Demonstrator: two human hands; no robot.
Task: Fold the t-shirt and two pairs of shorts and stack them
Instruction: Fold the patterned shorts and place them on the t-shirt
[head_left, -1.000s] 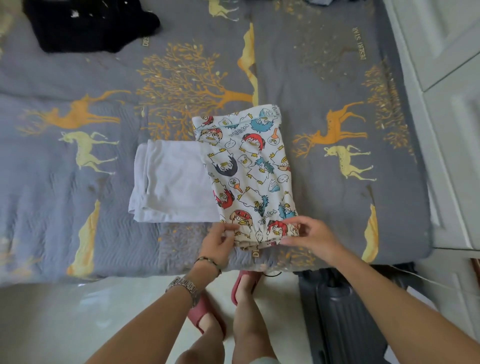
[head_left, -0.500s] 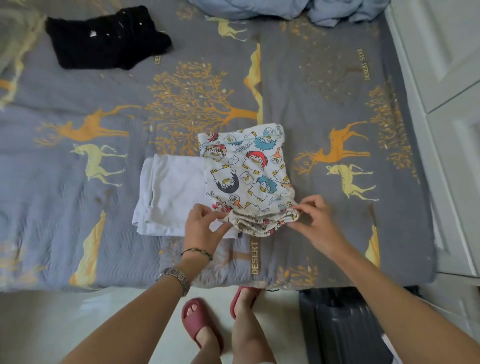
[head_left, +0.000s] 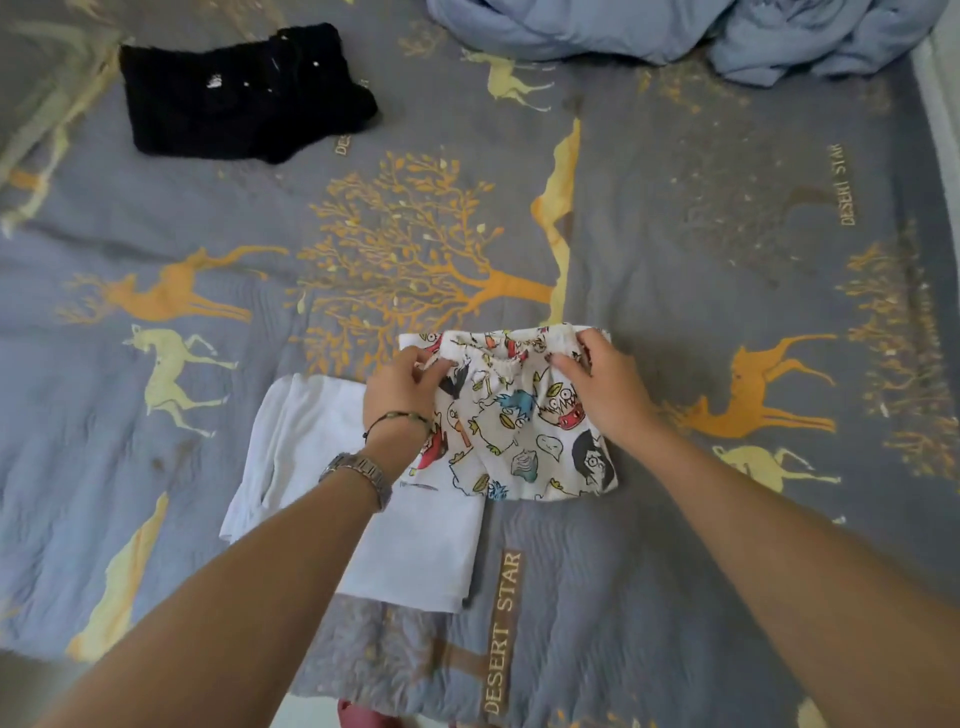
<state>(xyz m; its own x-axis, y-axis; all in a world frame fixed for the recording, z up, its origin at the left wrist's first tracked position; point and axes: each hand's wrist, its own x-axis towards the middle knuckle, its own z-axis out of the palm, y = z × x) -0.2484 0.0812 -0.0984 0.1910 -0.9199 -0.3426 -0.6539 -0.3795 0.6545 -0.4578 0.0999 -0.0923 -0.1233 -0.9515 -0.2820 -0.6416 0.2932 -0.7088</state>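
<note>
Left hand (head_left: 402, 383): fingers curled, pinching the waistband end of the cartoon shorts (head_left: 524, 431).
Right hand (head_left: 602, 387): fingers curled over the same waistband edge.
Cartoon shorts: folded double between both hands, on the bed (head_left: 727, 291).
White garment (head_left: 363, 509): folded, under the left wrist, touching the shorts.
Black garment (head_left: 239, 93): well beyond the left hand.

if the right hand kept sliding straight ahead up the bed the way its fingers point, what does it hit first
Judging roughly, only bare bedspread beyond the cartoon shorts the right hand grips; the crumpled blue blanket lies first in that line, far off.
</note>
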